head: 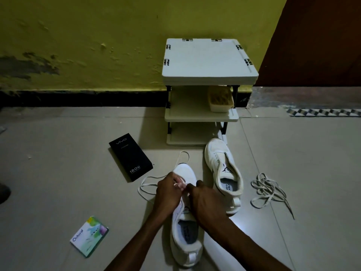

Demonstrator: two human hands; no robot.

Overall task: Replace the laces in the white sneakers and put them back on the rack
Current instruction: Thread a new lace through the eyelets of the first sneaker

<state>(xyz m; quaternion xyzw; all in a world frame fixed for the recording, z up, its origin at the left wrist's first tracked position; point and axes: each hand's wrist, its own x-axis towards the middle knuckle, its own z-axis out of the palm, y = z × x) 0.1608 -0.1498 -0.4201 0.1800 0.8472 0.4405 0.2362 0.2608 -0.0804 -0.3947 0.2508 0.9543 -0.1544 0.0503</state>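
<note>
Fingers (178,182) of my left hand (168,194) pinch the lace (139,189) above the sneaker (185,241), right hand (207,204) gripping its upper; toe points away from me, slack trailing left.

**Hands cover the lacing on the near sneaker (186,241) — eyelets out of sight**

The left hand (168,194) and right hand (205,202) hide the shoe's tongue and eyelets, so the path of the lace (148,179) through them cannot be told. What the right hand's fingers (199,183) hold is unclear. Both forearms run off the bottom edge, and a dark shape (4,192) is cut by the left edge. The contents of the tub (220,100) on the rack (207,59) are too dim to make out — as is part of the insole print in the far sneaker (222,167).
</note>
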